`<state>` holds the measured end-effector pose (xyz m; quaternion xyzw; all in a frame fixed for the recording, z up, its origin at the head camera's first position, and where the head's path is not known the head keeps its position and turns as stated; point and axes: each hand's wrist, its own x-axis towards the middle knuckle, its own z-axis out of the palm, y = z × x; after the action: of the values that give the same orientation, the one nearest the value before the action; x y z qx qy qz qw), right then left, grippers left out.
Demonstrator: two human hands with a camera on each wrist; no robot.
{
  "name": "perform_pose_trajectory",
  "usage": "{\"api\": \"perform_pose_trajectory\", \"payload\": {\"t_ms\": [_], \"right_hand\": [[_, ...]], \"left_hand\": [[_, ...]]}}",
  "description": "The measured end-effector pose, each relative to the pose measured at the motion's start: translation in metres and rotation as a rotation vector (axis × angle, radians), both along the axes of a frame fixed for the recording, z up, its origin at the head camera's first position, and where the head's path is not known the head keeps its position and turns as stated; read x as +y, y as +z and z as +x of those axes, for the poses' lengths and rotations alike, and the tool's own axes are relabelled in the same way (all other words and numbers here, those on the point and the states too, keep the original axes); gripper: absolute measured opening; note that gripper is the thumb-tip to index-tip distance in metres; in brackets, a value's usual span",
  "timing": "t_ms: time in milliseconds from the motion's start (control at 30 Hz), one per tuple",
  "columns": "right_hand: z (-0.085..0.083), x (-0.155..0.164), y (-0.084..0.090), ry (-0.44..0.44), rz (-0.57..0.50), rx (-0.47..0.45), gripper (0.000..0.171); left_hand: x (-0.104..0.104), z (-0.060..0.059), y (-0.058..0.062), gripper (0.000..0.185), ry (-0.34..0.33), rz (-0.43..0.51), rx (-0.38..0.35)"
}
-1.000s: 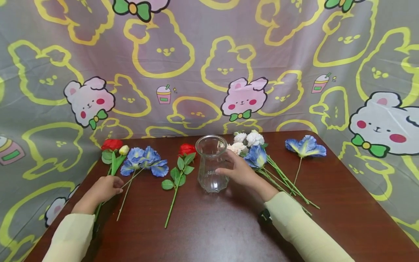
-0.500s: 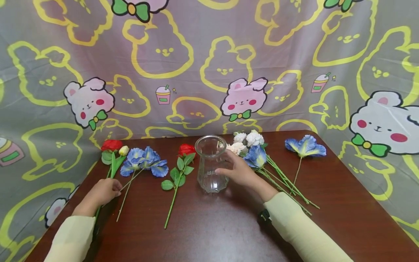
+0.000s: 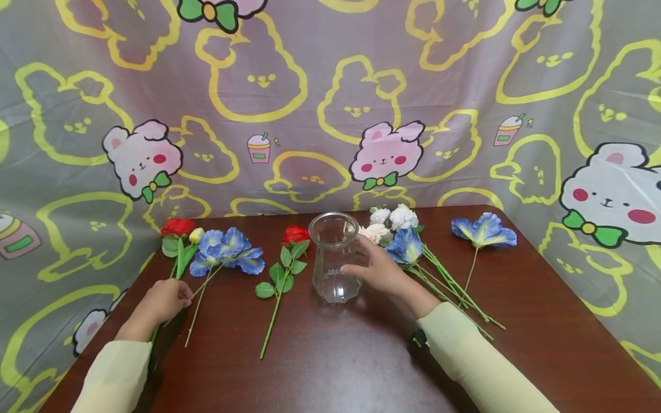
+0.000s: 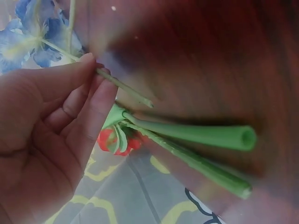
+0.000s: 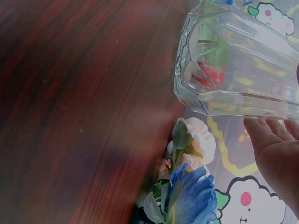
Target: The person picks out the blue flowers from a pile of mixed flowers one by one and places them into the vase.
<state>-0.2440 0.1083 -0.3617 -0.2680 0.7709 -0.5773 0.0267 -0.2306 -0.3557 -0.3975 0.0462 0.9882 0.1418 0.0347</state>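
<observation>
My left hand (image 3: 161,303) pinches the thin stem (image 4: 126,88) of a blue artificial flower (image 3: 240,252) between thumb and fingers, just above its cut end. Beside it lies a second blue flower (image 3: 205,261), its stem crossing under the held one. Under my left wrist run the thick green stems (image 4: 205,135) of a red flower (image 3: 177,227) and a pale yellow tulip (image 3: 196,235). My right hand (image 3: 382,269) holds the clear glass vase (image 3: 330,275) from its right side, thumb in front and fingers behind. The vase stands upright on the table with no flowers in it.
A red rose (image 3: 295,234) with a leafy stem lies left of the vase. Right of it lie white flowers (image 3: 403,218) and a blue flower (image 3: 405,248) in a bunch, then a single blue flower (image 3: 484,230). A patterned curtain (image 3: 289,69) hangs behind the brown table (image 3: 320,367).
My left hand has moved slightly toward me and left with the stem, and the held blue flower has slid a little left. My right hand and the vase keep their place.
</observation>
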Motion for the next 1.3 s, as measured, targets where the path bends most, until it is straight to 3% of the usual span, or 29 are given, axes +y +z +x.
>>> {"api": "perform_pose_trajectory", "payload": {"t_ms": [267,367,500,733,967,1067,1300], "right_hand": [[-0.001,0.001,0.0,0.0,-0.004,-0.001,0.065],[-0.011,0.003,-0.013,0.001,-0.011,0.002,0.066],[-0.024,0.005,-0.029,0.004,-0.01,0.017,0.068],[-0.024,0.006,-0.028,0.022,-0.021,0.011,0.07],[-0.026,0.003,-0.026,0.015,-0.006,0.014,0.07],[-0.024,0.001,-0.023,0.01,0.001,0.017,0.07],[-0.002,0.0,0.004,0.008,0.014,0.026,0.066]], "left_hand": [[0.004,0.003,0.008,0.004,0.016,0.014,0.034],[0.006,0.003,0.011,0.005,0.027,0.016,0.053],[0.009,0.004,0.015,0.007,0.043,0.033,0.104],[0.02,0.002,0.021,0.01,0.073,0.119,0.241],[0.045,-0.004,0.03,0.01,0.062,0.235,0.383],[0.06,-0.007,0.035,0.009,0.049,0.293,0.406],[0.105,-0.013,0.042,0.011,-0.011,0.439,0.401]]}}
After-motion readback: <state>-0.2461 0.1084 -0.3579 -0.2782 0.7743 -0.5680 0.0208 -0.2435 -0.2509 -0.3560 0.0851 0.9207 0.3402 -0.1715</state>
